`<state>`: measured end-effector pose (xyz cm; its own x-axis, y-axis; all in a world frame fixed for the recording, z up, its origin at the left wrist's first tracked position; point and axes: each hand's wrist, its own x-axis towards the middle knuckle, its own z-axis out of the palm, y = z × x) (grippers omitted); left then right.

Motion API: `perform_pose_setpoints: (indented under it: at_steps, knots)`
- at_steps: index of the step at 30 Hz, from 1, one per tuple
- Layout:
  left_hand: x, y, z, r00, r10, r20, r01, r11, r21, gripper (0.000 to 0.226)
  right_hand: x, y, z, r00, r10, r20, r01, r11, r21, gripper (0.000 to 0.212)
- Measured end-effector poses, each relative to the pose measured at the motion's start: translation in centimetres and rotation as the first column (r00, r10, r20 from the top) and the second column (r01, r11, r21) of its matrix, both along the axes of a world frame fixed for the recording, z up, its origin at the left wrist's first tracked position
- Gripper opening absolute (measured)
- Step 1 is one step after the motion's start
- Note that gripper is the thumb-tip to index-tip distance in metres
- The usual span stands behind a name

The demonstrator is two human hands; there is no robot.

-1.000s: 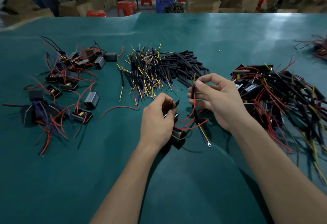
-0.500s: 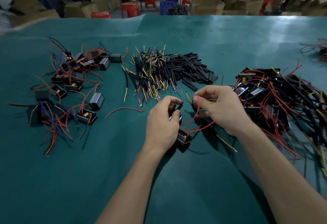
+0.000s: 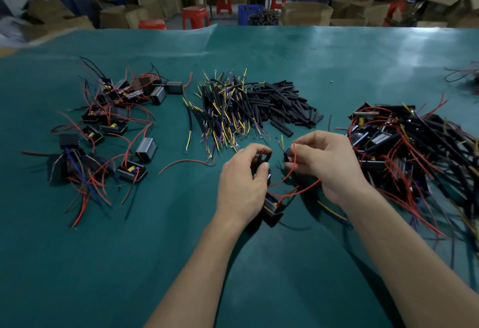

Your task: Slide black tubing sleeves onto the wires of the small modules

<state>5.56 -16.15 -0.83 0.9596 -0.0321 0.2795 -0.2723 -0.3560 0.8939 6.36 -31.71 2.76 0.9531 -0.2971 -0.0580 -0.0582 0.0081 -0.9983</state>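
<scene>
Left hand: the left hand [image 3: 242, 185] has thumb and fingers curled, pinching a short black tubing sleeve [image 3: 267, 157] at its fingertips, just above the green mat.
Right hand: the right hand [image 3: 328, 164] pinches a thin red wire [image 3: 291, 169] together with a second short black sleeve piece [image 3: 286, 157]; a yellow wire end shows just above that pinch.
Gap between hands: the two pinches sit near each other but apart (whether the sleeve mouth has met a wire end cannot be told).
Module in hand: a small black box module with a yellow part inside [image 3: 272, 205] lies on the green table mat [image 3: 259, 263], partly under the left hand; its red leads loop up to the right hand.
Sleeve supply: a heap of loose black tubing sleeves [image 3: 282, 104] lies beyond the hands, touching a heap of sleeved yellow and purple leads [image 3: 225, 112].
Left pile: small black modules with bare red wires [image 3: 103, 133] lie well to the left, seemingly awaiting sleeves.
Right pile: modules whose wires carry long black sleeves [image 3: 414, 146] lie just beside the right hand, judged finished.
Progress: mid-batch, judged; a good share is done, this unit is in work, and the left pile remains.
Background: cardboard boxes and red plastic stools [image 3: 195, 16] stand behind the table.
</scene>
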Motion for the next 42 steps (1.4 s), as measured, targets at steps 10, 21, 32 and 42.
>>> perform_pose_setpoints:
  at_steps: [10, 21, 32, 42]
  knots:
    - [0.0, 0.0, 0.1, 1.0, 0.008, 0.018, -0.008, 1.0, 0.005, 0.016, 0.0, 0.9, -0.4, 1.0, 0.019, 0.008, -0.019, 1.0, -0.02, 0.016]
    - [0.0, -0.1, 0.2, 1.0, -0.004, -0.016, 0.004, 1.0, 0.013, 0.016, -0.1, 1.2, -0.2, 0.999, -0.032, 0.036, 0.031, 0.999, 0.022, 0.017]
    - [0.0, -0.1, 0.1, 1.0, 0.006, -0.014, -0.005, 0.998, 0.067, 0.02, -0.2, 1.1, -0.2, 0.993, 0.025, 0.12, -0.019, 0.998, -0.053, 0.042]
    - [0.1, 0.0, 0.1, 1.0, -0.007, -0.009, 0.007, 0.998, 0.064, 0.012, -0.2, 0.7, -0.1, 0.992, 0.09, 0.085, -0.083, 0.993, -0.08, 0.04]
